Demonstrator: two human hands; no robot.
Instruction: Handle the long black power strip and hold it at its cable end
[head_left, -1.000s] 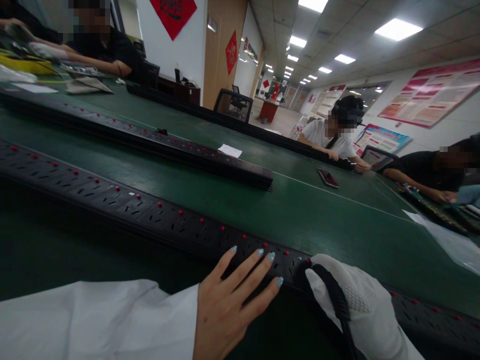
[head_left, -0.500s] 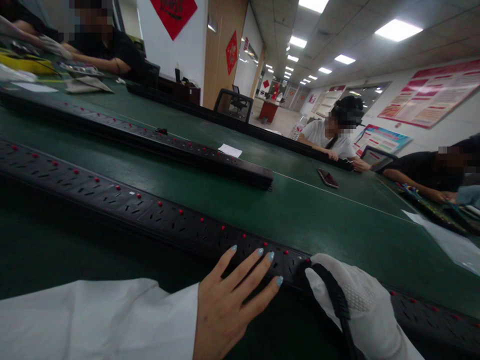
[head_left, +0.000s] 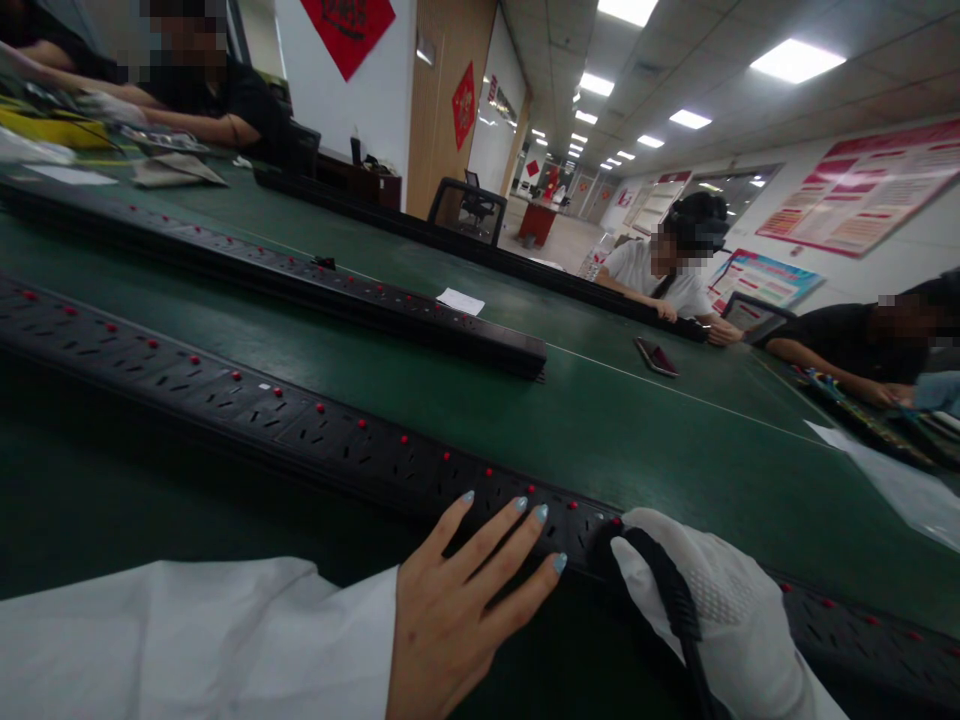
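My left hand (head_left: 457,610), bare with blue-painted nails and a white sleeve, lies flat with fingers spread on a long black power strip (head_left: 300,425) dotted with red switches. The strip crosses the green table (head_left: 637,430) from far left to lower right. My right hand (head_left: 735,620), in a white glove, rests curled on the same strip just right of the left hand. A black cable (head_left: 675,600) runs through its grip toward the bottom edge.
A second black power strip (head_left: 337,295) and a third one (head_left: 480,255) lie farther back. A paper slip (head_left: 460,301), a phone (head_left: 656,357) and a paper sheet (head_left: 900,490) lie on the table. Co-workers sit at the far right (head_left: 660,275), at the right edge (head_left: 862,350), and at the top left (head_left: 217,100).
My hands have not moved. The co-worker at the top left has shifted their arms slightly.
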